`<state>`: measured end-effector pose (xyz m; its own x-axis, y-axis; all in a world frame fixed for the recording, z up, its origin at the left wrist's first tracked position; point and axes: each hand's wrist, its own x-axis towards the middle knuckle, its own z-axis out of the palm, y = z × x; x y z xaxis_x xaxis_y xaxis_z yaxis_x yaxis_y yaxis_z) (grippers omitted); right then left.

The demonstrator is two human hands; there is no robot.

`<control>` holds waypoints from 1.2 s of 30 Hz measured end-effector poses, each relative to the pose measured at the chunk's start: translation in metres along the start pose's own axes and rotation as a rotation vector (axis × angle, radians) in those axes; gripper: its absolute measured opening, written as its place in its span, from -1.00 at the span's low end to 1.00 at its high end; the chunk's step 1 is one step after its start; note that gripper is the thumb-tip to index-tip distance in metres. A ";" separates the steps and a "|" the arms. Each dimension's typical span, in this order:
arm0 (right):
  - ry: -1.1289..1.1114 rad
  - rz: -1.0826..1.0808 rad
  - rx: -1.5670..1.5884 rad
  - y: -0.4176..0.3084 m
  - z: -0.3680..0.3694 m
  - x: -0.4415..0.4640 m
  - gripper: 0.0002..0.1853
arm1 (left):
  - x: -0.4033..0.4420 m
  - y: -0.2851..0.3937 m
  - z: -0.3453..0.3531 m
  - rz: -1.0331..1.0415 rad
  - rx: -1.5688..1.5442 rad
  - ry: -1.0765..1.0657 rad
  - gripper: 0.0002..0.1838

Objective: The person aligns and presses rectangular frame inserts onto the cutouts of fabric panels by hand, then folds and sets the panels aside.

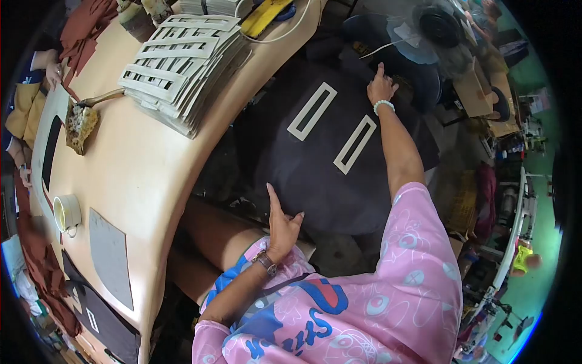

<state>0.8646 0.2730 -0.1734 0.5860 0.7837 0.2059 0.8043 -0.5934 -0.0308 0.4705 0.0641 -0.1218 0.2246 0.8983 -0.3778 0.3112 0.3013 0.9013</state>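
Observation:
A dark cloth (279,155) is spread over a rounded support in front of me. Two narrow white rectangular frames lie on it, the nearer frame (355,144) and the farther frame (312,111), roughly parallel and apart. My right hand (381,89), with a beaded bracelet, rests at the cloth's far right edge, index finger stretched out and the others loosely bent. Near the cloth's front left edge, my left hand (283,225), with a wristwatch, has index finger and thumb extended. Neither hand visibly holds anything.
On the table (200,130) at left are a stack of white cut-out frames (176,60), a crusted brush (82,124), a cup (66,212) and a grey panel (111,258). Another person's hand (54,74) is at its far edge. A fan (439,27) stands at upper right.

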 end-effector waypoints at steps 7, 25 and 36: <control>0.189 -0.046 0.318 -0.036 -0.024 -0.024 -0.32 | 0.007 -0.042 0.002 -0.160 -0.189 -0.117 0.02; 0.078 -1.066 1.188 -0.368 -0.225 -0.329 -0.32 | -0.130 0.051 -0.235 0.197 -0.345 0.165 -0.63; -0.138 -1.138 1.014 -0.395 -0.223 -0.387 -0.39 | -0.290 -0.021 -0.451 -0.050 0.810 1.404 -0.51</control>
<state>0.2981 0.1636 -0.0228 -0.4108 0.7663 0.4940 0.5113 0.6422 -0.5710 -0.0180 -0.0585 0.0645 -0.6344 0.5991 0.4884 0.7728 0.5073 0.3815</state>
